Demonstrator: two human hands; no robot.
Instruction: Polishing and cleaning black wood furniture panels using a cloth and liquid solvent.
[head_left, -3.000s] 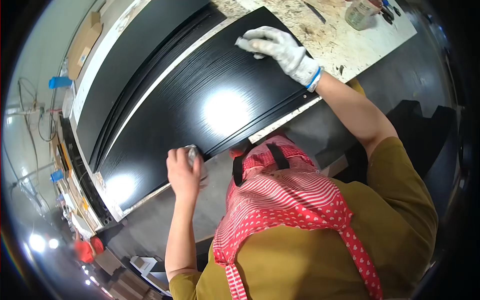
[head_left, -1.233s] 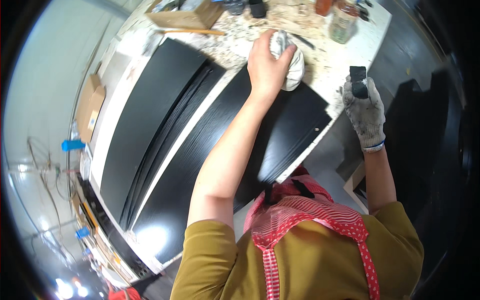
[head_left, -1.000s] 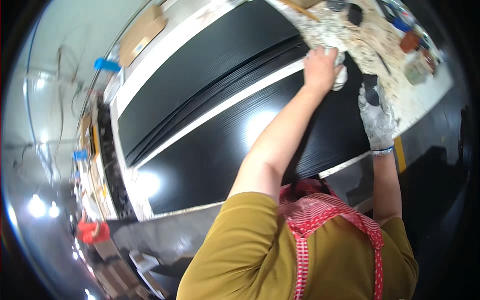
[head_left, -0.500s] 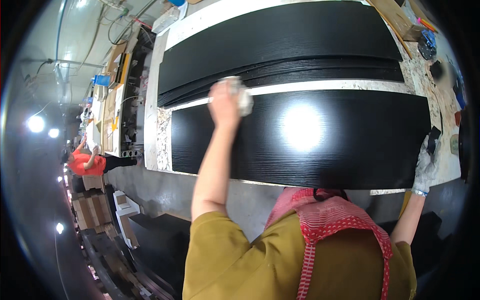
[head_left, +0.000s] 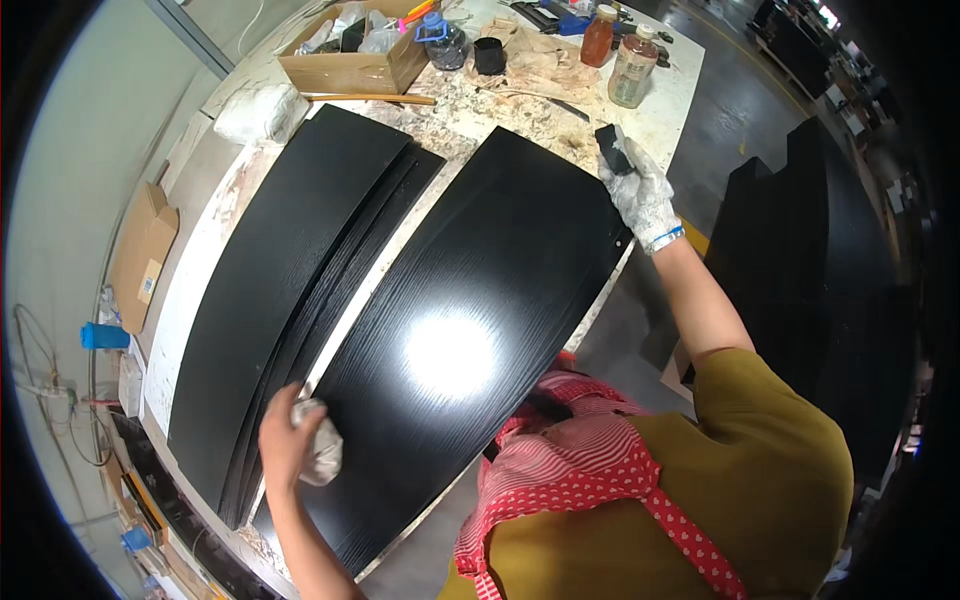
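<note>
A long black wood-grain panel lies on the work table, reflecting a bright lamp. At its near left end, my bare left hand is closed round a crumpled whitish rag, low over the panel's edge. My right hand, in a white knit glove, is beside the panel's far right corner and grips a small black block. Left of the panel, several more black panels lie stacked, with a narrow pale gap between.
On the stained table stand a cardboard box of odds and ends, a dark jug with a blue handle, a black cup, a reddish bottle and a clear bottle. Large black boards stand at the right.
My view has turned toward the table's right end, so the bottles and box show fully. Both hands keep hold of the rag and the black block.
</note>
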